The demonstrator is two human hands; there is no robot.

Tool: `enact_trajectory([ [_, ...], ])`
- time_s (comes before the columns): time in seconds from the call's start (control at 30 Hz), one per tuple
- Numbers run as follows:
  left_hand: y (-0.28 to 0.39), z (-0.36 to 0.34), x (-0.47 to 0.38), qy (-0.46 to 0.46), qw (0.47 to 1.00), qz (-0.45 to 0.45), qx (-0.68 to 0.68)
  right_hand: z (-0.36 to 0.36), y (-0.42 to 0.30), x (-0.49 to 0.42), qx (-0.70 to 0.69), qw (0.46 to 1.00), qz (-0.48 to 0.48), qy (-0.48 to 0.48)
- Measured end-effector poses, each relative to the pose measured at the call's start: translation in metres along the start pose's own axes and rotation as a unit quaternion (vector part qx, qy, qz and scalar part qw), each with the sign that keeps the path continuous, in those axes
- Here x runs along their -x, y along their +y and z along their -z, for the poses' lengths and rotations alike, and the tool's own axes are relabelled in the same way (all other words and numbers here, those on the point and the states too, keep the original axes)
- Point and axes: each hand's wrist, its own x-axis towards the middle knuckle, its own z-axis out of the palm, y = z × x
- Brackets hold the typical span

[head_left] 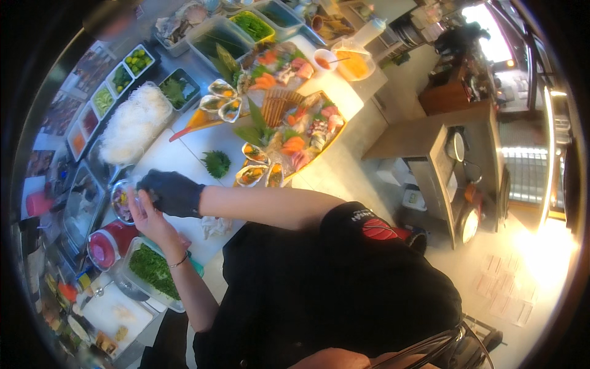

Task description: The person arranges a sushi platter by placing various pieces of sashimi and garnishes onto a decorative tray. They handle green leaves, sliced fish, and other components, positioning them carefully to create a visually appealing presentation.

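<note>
My bare left hand [146,213] holds a clear round container [120,205] of purple and yellow bits that look like flower petals. My right hand [168,191], in a black glove, is right against it, fingers curled. Blur hides whether anything is between them. A green shiso leaf [216,164] lies on the white cutting board [186,144] beside the glove. Past it are two boat-shaped platters of sashimi on ice, the nearer boat [322,152] and the farther boat [196,123]. Topped oysters in shells [252,175] sit at the nearer boat's end.
Shredded white garnish [135,122] fills a tray ahead, by a row of small garnish tubs [103,101]. A red-lidded container [105,249] and a tub of chopped greens [150,265] stand near my left forearm. A sauce cup [324,60] and a squeeze bottle [371,30] are farther off.
</note>
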Motion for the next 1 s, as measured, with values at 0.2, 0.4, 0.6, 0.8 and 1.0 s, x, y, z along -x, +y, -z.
enact_trajectory([
  [0.2, 0.041, -0.089, 0.026, -0.045, 0.998, -0.017, 0.04, 0.106, -0.036, 0.028, -0.09, 0.991, -0.051, 0.082],
  [0.4, 0.04, -0.198, 0.077, -0.078, 0.997, 0.006, 0.024, 0.219, -0.033, 0.07, 0.008, 0.985, 0.013, 0.175],
  [0.6, 0.02, -0.32, 0.076, -0.23, 0.971, -0.054, 0.027, 0.335, 0.022, 0.082, 0.001, 0.977, -0.036, 0.212],
  [0.8, 0.004, -0.4, -0.003, -0.449, 0.865, -0.016, -0.222, 0.423, 0.124, 0.055, 0.037, 0.987, -0.072, 0.142],
  [1.0, -0.017, -0.415, -0.018, -0.473, 0.663, -0.131, -0.565, 0.405, 0.184, 0.068, 0.131, 0.988, -0.077, 0.0],
])
